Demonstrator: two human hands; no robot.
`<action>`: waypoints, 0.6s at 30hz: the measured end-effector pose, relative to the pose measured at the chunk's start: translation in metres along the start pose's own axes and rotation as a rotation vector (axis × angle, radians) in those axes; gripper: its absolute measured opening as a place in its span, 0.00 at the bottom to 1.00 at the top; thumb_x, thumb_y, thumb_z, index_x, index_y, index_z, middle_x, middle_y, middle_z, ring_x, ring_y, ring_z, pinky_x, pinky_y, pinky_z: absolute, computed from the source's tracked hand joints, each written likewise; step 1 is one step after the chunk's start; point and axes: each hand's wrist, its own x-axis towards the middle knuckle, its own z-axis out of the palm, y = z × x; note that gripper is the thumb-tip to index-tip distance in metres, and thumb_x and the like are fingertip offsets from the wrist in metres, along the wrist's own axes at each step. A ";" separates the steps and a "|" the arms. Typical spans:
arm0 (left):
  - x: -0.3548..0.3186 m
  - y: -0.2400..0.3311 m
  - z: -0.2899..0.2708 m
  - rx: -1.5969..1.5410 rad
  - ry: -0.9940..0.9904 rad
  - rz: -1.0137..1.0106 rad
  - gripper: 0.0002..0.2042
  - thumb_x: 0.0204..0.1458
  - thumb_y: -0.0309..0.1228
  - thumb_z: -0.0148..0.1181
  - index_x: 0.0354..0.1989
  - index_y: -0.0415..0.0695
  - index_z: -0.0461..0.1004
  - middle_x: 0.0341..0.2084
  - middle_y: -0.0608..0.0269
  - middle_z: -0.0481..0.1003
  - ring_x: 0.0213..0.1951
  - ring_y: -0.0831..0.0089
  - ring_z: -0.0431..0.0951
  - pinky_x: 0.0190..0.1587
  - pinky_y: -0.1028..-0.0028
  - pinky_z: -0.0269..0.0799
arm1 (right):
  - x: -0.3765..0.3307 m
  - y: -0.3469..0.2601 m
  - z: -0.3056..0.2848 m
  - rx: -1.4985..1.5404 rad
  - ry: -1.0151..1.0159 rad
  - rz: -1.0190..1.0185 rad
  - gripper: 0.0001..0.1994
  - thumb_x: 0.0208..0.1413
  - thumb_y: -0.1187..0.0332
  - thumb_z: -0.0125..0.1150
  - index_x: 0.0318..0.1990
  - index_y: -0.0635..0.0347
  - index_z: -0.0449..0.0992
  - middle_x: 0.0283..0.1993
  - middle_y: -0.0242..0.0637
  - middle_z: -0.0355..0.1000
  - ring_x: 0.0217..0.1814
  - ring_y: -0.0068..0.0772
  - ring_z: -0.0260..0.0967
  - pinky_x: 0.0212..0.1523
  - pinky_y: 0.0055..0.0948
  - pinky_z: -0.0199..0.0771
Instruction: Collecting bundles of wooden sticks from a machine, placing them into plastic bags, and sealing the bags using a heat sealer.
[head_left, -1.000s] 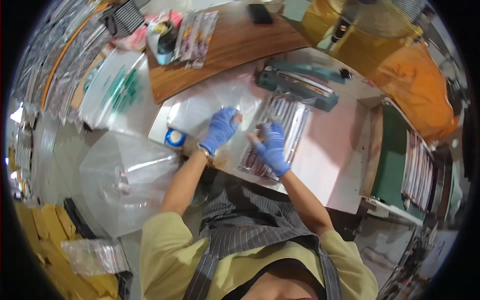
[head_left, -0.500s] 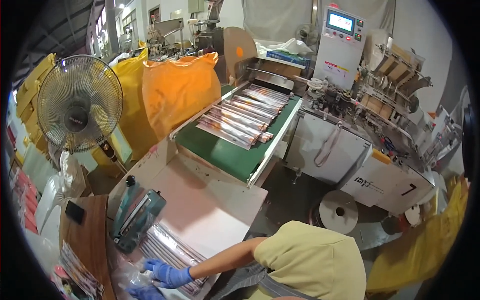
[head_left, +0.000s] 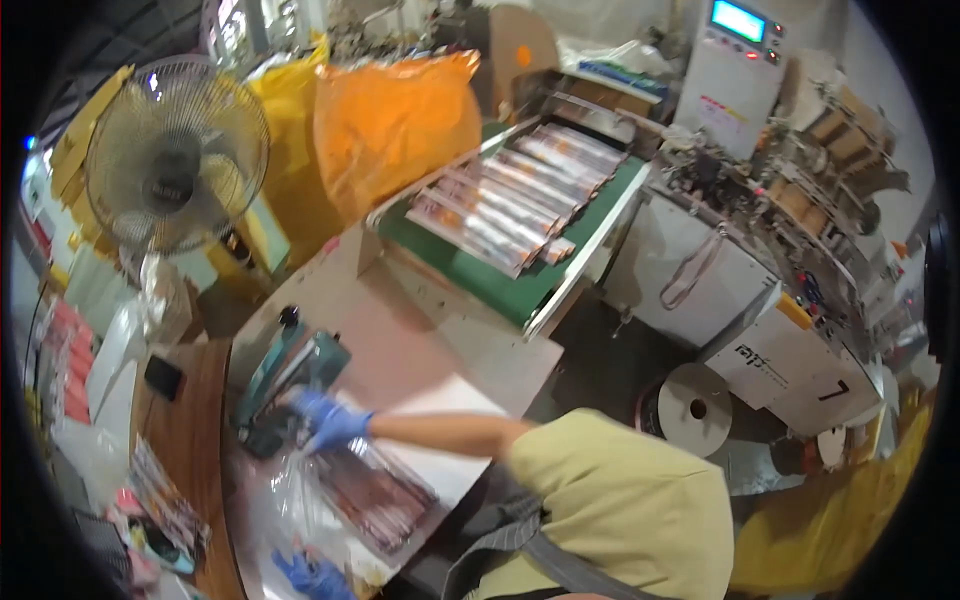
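My right hand (head_left: pixel 335 420), in a blue glove and blurred by motion, is beside a teal bench device (head_left: pixel 297 372) with a long bar and a black knob. Its fingers appear closed on the upper end of a clear plastic bag (head_left: pixel 300 495). At the lower edge, my left hand (head_left: pixel 312 576), also gloved in blue, has its fingers bent on the bag's lower end; the grip is partly hidden. Under and beside the bag lies a stack of long, shiny printed packets (head_left: pixel 385 500) on the pale worktable (head_left: pixel 420 365).
Ahead, a green conveyor belt (head_left: pixel 480 285) carries a row of similar packets (head_left: pixel 500 205). A fan (head_left: pixel 175 160) and an orange sack (head_left: pixel 395 130) stand at left. A phone (head_left: pixel 163 376) lies on a brown wooden board (head_left: pixel 185 410). A machine cabinet (head_left: pixel 800 365) and a reel (head_left: pixel 690 408) are at right.
My right hand has moved up and away from me toward the teal device, drawing the clear bag out. My left hand stays near the lower edge, slightly to the right. The view has shifted.
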 end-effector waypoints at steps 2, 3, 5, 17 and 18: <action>0.026 0.057 -0.010 -0.387 0.536 0.131 0.06 0.44 0.23 0.52 0.30 0.37 0.73 0.29 0.48 0.73 0.32 0.58 0.72 0.50 0.62 0.60 | -0.051 0.001 -0.058 0.077 -0.037 0.263 0.44 0.28 0.53 0.68 0.55 0.61 0.56 0.54 0.49 0.55 0.57 0.46 0.53 0.57 0.35 0.52; 0.028 0.064 0.001 -0.476 0.337 0.053 0.08 0.44 0.23 0.53 0.33 0.36 0.73 0.49 0.49 0.64 0.31 0.69 0.73 0.31 0.76 0.68 | -0.077 -0.007 -0.082 -0.029 -0.125 0.459 0.43 0.30 0.52 0.67 0.56 0.60 0.55 0.55 0.48 0.55 0.59 0.46 0.52 0.58 0.35 0.51; 0.055 0.129 0.008 -0.840 0.265 0.089 0.09 0.40 0.20 0.54 0.33 0.36 0.73 0.49 0.52 0.65 0.33 0.73 0.74 0.34 0.80 0.70 | -0.125 -0.032 -0.133 0.006 -0.105 0.368 0.35 0.38 0.56 0.64 0.54 0.61 0.59 0.54 0.46 0.57 0.56 0.45 0.56 0.56 0.34 0.55; 0.199 0.287 0.193 -0.117 0.029 0.145 0.27 0.50 0.40 0.47 0.56 0.37 0.54 0.57 0.53 0.54 0.59 0.61 0.52 0.59 0.66 0.46 | -0.209 -0.030 -0.336 -1.269 0.566 0.728 0.34 0.48 0.61 0.50 0.59 0.71 0.45 0.61 0.59 0.42 0.64 0.58 0.37 0.62 0.45 0.35; 0.203 0.292 0.199 -0.114 0.021 0.144 0.27 0.50 0.40 0.47 0.56 0.37 0.54 0.57 0.53 0.54 0.59 0.61 0.52 0.59 0.66 0.46 | -0.201 -0.037 -0.328 -1.240 0.421 0.813 0.35 0.49 0.60 0.50 0.59 0.70 0.44 0.62 0.60 0.40 0.65 0.59 0.35 0.62 0.46 0.33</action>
